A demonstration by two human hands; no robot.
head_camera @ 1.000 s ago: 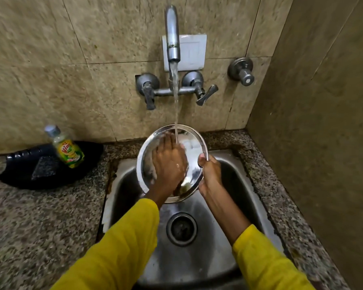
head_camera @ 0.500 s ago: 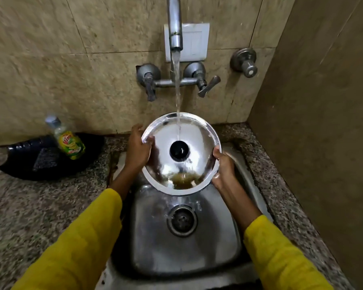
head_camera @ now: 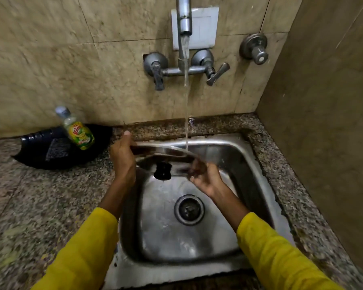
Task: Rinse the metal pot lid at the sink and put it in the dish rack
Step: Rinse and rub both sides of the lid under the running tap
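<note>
Rinsing's mid-way: lid (head_camera: 166, 152) sits nearly flat, knob down, under the tap (head_camera: 184, 24) stream over the sink (head_camera: 249, 155). Left hand (head_camera: 123, 158) pinches its rim; right hand's (head_camera: 208, 178) grip is too blurred to tell. No rack visible yet.

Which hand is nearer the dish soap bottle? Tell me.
Left. The left hand grips the lid's rim just right of the dish soap bottle; the right hand holds the far rim.
</note>
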